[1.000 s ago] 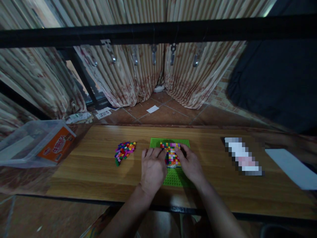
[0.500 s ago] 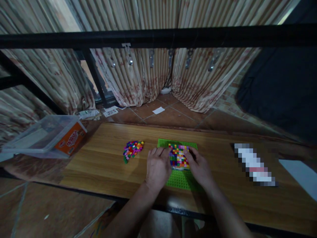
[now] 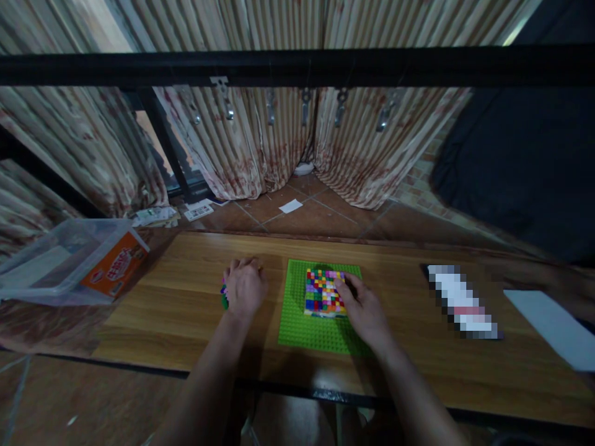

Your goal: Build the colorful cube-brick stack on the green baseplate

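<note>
My left hand (image 3: 246,288) is over the pile of small toy bricks (image 3: 225,298) on the table. Its fingers bend down into the pile, and their tips are hidden beneath the hand. Only a few purple, green and yellow bricks peek out around it. A block of many-coloured bricks (image 3: 320,294) lies on the green studded baseplate (image 3: 292,328). My right hand (image 3: 365,306) grips this block at its right side, with the thumb on the top near the edge and the other fingers curled beyond it, partly out of sight.
On the left stands a clear plastic box (image 3: 56,272) with an orange label. To the right lie a blurred-out flat object (image 3: 462,303) and a white sheet (image 3: 548,325). A dark metal bar (image 3: 297,67) crosses beyond the wooden table (image 3: 176,297), with curtains behind it.
My left hand has moved left, from the brick block to the loose pile. My right hand remains at the block's right side. The whole view has shifted slightly.
</note>
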The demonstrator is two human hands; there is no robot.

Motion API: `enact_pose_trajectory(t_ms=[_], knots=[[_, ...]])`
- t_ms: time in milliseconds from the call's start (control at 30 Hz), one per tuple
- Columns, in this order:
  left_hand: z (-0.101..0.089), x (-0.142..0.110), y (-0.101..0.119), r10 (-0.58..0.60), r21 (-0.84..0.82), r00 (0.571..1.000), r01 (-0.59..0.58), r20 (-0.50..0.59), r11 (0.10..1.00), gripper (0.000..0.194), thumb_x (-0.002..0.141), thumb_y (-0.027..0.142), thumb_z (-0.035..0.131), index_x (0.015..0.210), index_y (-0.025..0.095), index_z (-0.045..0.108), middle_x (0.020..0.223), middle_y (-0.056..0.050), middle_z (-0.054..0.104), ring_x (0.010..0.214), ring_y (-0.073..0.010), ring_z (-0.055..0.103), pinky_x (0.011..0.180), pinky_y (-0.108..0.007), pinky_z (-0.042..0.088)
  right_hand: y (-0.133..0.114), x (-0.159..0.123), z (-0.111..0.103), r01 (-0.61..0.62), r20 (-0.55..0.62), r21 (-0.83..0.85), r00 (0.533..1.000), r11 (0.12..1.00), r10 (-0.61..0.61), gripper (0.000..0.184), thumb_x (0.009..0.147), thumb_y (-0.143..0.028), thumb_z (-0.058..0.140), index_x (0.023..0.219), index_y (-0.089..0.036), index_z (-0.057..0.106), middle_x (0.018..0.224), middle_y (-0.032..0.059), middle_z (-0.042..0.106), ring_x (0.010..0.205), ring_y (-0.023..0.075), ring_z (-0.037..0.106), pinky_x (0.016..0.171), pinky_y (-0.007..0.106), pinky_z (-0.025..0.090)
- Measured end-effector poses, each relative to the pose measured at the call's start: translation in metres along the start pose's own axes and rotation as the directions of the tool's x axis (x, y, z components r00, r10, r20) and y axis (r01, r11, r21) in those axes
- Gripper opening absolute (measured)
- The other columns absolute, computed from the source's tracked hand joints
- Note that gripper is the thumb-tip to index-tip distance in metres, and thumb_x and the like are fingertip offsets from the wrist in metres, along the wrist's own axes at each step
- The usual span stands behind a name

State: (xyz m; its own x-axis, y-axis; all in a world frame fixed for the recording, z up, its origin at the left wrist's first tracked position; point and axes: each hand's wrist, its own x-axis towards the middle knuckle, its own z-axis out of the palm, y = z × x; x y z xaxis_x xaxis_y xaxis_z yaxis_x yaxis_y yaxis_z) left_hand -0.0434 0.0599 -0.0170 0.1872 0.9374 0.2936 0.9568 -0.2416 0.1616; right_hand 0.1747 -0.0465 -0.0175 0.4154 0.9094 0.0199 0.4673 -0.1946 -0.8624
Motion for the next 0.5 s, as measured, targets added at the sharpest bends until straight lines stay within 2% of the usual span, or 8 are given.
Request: enact_pose_trajectory(t_ms=[167, 333, 400, 500], knots=[[0.004, 0.000, 0.002, 0.014, 0.034, 0.999, -0.016, 0.032, 0.999, 0.028, 0.086, 0.022, 0.042, 0.091, 0.020, 0.070, 0.098, -0.014, 0.070, 0.096, -0.0317, 0.057, 0.082, -0.045, 0.039, 0.001, 0.000, -0.001, 0.010, 0.003, -0.019, 1.000, 1.000, -0.010, 0.049, 0.088, -0.054, 0.042, 0.115, -0.018, 0.061, 0.101, 0.0088, 0.072, 0.091, 0.0232, 0.066, 0.080, 0.034, 0.050], [0.000, 0.000, 0.006, 0.038, 0.053, 0.999, -0.040, 0.023, 0.998, 0.026, 0.087, 0.023, 0.043, 0.089, 0.020, 0.069, 0.092, -0.012, 0.070, 0.095, -0.0304, 0.058, 0.083, -0.044, 0.038, 0.001, 0.000, -0.001, 0.021, 0.006, -0.033, 1.000, 0.999, -0.021, 0.049, 0.089, -0.054, 0.042, 0.115, -0.017, 0.061, 0.104, 0.0098, 0.070, 0.095, 0.0234, 0.065, 0.082, 0.034, 0.048], [-0.002, 0.000, 0.010, 0.059, -0.014, 0.998, -0.059, -0.003, 0.998, 0.025, 0.087, 0.023, 0.044, 0.090, 0.021, 0.069, 0.092, -0.010, 0.071, 0.093, -0.0282, 0.059, 0.084, -0.042, 0.039, 0.001, 0.000, -0.001, 0.015, 0.007, -0.032, 1.000, 0.999, -0.015, 0.049, 0.089, -0.053, 0.042, 0.116, -0.016, 0.061, 0.104, 0.0100, 0.070, 0.094, 0.0231, 0.065, 0.083, 0.034, 0.048], [-0.004, -0.002, 0.018, 0.133, -0.199, 0.989, -0.142, -0.057, 0.970, 0.025, 0.088, 0.023, 0.044, 0.091, 0.019, 0.069, 0.091, -0.009, 0.071, 0.089, -0.0243, 0.061, 0.085, -0.038, 0.042, 0.001, 0.001, 0.000, 0.023, 0.003, -0.031, 1.000, 0.999, -0.023, 0.047, 0.089, -0.052, 0.043, 0.115, -0.017, 0.061, 0.102, 0.0089, 0.071, 0.093, 0.0227, 0.065, 0.082, 0.034, 0.048]])
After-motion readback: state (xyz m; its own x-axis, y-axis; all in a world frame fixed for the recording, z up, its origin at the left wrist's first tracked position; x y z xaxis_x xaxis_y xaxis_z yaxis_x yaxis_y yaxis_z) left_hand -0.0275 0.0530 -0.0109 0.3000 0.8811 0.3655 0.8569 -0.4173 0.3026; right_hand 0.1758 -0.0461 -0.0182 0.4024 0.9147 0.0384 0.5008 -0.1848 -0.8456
